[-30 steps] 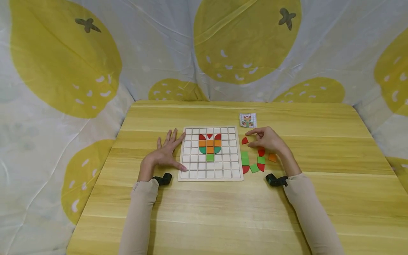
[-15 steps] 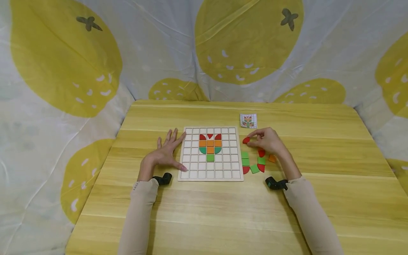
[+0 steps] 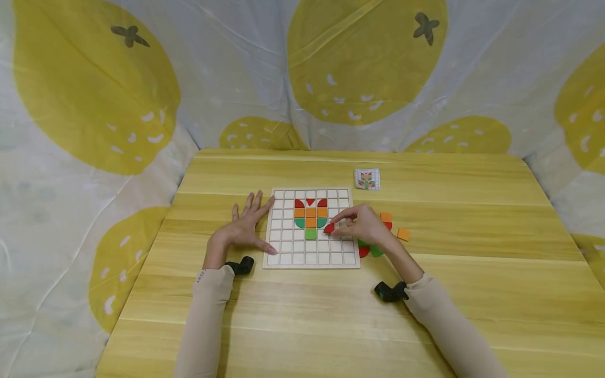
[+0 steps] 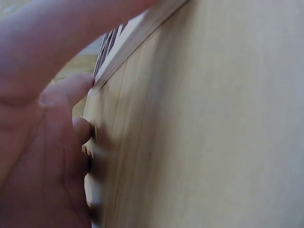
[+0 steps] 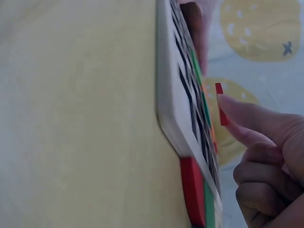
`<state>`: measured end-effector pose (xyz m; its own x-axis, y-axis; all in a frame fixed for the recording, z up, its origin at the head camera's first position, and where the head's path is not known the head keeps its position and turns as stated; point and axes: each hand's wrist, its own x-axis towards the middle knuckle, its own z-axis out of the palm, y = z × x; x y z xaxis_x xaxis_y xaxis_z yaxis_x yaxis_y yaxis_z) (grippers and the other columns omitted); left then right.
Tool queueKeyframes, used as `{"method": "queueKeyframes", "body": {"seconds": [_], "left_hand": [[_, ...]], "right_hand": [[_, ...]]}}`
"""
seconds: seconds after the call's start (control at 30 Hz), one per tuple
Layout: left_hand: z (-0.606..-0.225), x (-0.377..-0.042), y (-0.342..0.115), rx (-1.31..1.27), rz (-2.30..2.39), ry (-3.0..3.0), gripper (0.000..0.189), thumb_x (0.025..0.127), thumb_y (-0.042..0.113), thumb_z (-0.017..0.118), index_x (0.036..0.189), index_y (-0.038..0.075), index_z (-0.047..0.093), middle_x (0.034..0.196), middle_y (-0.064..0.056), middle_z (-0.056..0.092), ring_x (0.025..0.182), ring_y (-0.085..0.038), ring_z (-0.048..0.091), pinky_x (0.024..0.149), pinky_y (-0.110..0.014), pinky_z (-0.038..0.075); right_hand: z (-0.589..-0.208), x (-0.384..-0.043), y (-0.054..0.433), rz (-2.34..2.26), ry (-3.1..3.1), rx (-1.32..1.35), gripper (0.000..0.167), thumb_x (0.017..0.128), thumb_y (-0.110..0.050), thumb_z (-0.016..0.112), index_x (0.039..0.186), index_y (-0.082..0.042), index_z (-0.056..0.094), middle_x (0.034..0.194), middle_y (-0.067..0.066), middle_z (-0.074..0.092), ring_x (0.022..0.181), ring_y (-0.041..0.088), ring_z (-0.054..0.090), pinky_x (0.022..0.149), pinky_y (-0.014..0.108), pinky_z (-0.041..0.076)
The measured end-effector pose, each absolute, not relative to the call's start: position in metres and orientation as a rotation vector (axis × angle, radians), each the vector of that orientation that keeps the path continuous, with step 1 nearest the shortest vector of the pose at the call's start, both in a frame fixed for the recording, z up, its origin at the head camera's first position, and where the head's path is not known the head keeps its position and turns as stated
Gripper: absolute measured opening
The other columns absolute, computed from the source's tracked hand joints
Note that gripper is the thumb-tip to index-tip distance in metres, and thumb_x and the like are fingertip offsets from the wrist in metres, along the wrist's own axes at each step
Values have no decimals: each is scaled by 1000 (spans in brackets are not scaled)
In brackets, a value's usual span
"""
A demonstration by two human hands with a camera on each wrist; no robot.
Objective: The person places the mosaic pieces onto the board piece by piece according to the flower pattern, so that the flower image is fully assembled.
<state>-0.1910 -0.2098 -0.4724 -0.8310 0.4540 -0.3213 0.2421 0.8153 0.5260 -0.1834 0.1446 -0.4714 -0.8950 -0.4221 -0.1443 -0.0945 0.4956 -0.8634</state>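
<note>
A square wooden grid board [image 3: 287, 258] lies on the table, bearing a tulip-like pattern of red, orange and green pieces. In it, a light green square [image 3: 310, 234] sits below the orange squares [image 3: 310, 212]. My right hand [image 3: 366, 226] pinches a red quarter-circle tile [image 3: 329, 229] between thumb and fingertips, over the board just right of that green square. The right wrist view shows the tile [image 5: 223, 118] edge-on, raised off the grid. My left hand [image 3: 241, 228] is spread at the board's left side, thumb and index fingertip against its edge.
Right of the board lie several loose tiles, including an orange square [image 3: 403, 234], another orange square [image 3: 385, 217], a red curved tile [image 3: 363, 252] and a green one [image 3: 376, 251]. My right forearm partly covers this group. A small pattern card [image 3: 367, 179] lies behind them.
My right hand has taken up the red quarter-circle tile from beside the board and carried it left and nearer, over the grid. My left hand has stayed in place.
</note>
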Motion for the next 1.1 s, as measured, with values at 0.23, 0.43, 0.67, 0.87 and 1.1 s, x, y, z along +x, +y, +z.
{"method": "queueKeyframes", "body": {"seconds": [0.23,0.43,0.67,0.87,1.1], "left_hand": [[-471,-191,-211,516,682,2555,143,66,54,95,168,19,1,172,-19,-23,158,-40,-25,118,-74,-20],[-472,-192,-211,524,675,2556,143,66,55,95,168,18,1,172,-20,-22,158,-42,-25,118,-75,-20],[-472,-192,-210,522,670,2555,143,66,55,94,168,19,0,172,-19,-23,158,-40,-26,117,-75,-20],[-471,-192,-210,521,669,2548,143,67,54,95,168,19,0,171,-19,-24,158,-40,-27,117,-75,-21],[-471,-192,-209,514,671,2547,143,66,54,95,168,18,0,171,-19,-23,158,-40,-27,117,-75,-21]], "right_hand": [[-478,-181,131,-1306,2437,-441,20,80,-17,91,97,-12,83,57,-4,35,56,13,31,55,23,24],[-479,-182,133,-1304,2439,-428,20,80,-17,90,99,-14,83,57,-4,35,56,14,32,55,24,24],[-478,-182,133,-1296,2421,-452,19,83,-16,88,102,-13,84,56,-5,35,56,12,31,55,23,24],[-480,-182,131,-1303,2395,-457,19,85,-13,86,103,-11,84,55,-5,36,55,12,31,55,22,24],[-481,-182,130,-1321,2358,-503,20,85,-11,85,105,-10,83,54,-5,33,54,11,28,54,22,25]]}}
